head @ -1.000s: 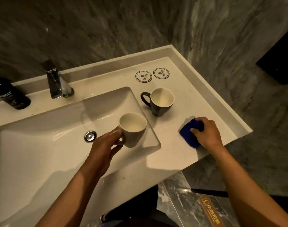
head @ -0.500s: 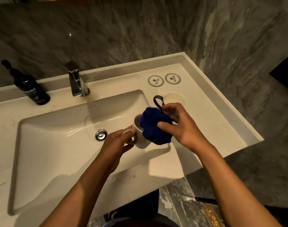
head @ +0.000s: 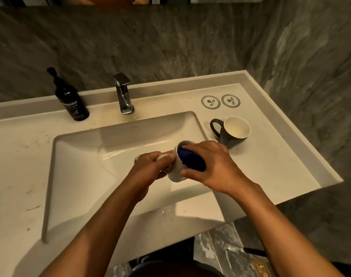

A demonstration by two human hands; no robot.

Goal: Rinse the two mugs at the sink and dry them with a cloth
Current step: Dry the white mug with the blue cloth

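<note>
Centre frame: left hand [head: 152, 166] grips white mug [head: 175, 170] by its handle, right hand [head: 212, 166] clenches blue cloth [head: 192, 161] inside it; best twist cloth round wall while mug is braced.

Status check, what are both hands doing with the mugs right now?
Left hand grips white mug over sink. Right hand pushes blue cloth into it. Dark mug upright on counter. Nothing in the way.
</note>
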